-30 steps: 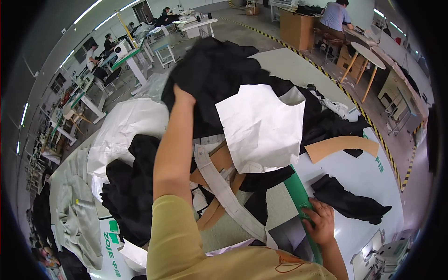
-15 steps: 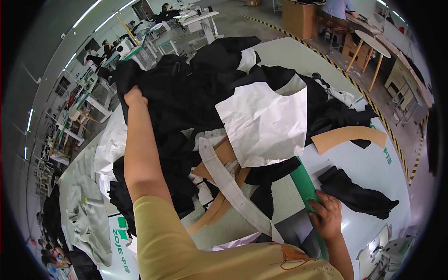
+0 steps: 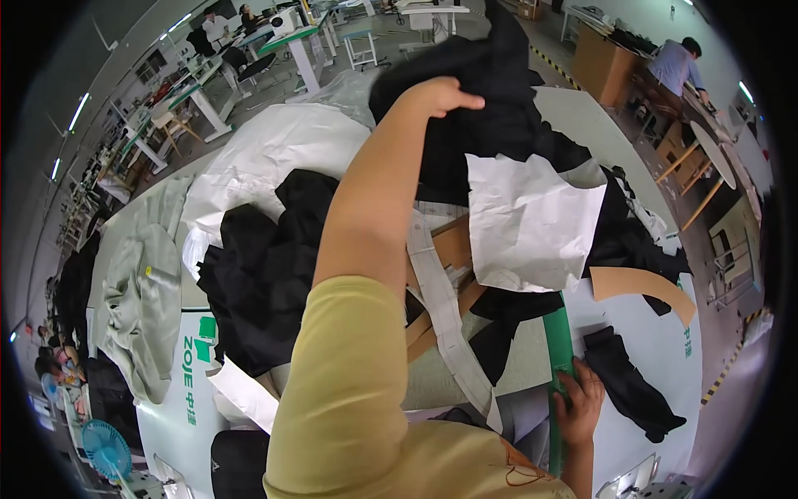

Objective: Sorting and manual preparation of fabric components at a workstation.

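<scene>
At the far middle, my left hand [image 3: 449, 96] is closed on a bunch of black fabric [image 3: 490, 108], lifting part of it off the table; its fingertips are partly hidden. My right hand [image 3: 580, 403] rests with fingers apart on the green table edge [image 3: 559, 349]. A crumpled white paper pattern piece [image 3: 532, 229] lies against the lifted fabric. Nearer me are a strip of pale grey fabric [image 3: 438, 291] with seam marks and tan curved card pieces. Right of my right hand lies a small folded black cloth piece [image 3: 632, 382].
More black fabric [image 3: 258, 291] is heaped left of my arm, beside white plastic sheeting [image 3: 266, 158]. Light grey-green fabric [image 3: 137, 291] lies far left, with a spool on it. A curved tan card [image 3: 644, 287] sits at right. Sewing stations and several people are beyond.
My left hand has swung right and raised the black fabric, baring more white sheeting. The view has turned left. My right hand stays on the green edge.
</scene>
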Motion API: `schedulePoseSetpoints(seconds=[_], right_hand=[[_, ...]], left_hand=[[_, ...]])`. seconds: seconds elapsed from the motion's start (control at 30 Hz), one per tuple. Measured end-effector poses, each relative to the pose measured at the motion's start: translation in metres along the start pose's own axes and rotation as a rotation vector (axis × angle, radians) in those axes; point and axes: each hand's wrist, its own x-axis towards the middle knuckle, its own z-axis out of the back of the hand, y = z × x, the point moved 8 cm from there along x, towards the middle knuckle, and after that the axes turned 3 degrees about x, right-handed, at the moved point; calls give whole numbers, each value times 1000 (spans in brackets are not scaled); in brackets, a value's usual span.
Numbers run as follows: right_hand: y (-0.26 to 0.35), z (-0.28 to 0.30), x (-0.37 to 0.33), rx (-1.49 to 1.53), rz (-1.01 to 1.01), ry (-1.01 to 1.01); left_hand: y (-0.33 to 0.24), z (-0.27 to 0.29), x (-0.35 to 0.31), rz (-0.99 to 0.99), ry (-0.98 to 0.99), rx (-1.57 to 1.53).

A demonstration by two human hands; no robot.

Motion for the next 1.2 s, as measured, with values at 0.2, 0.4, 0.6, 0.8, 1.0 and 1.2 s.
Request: schedulePoseSetpoints(seconds=[0.2,0.4,0.6,0.8,1.0,1.2], right_hand=[[2,-4,0,8,5,26],[-1,-7,1,-26,13,37],[2,-7,-2,-63,25,49],[6,-8,-3,-44,44,44],[11,-5,-4,-19,91,24],[11,-7,-3,-33,73,39]], left_hand=[[131,163,-127,-47,-949,367],[313,247,-373,1058,-1696,-33],[303,257,-310,321,-1207,-778],[23,119,-217,-356,-676,-209],[-88,-60,-246,-849,61,-269],[-74,35,-259,-899,-448,-295]])
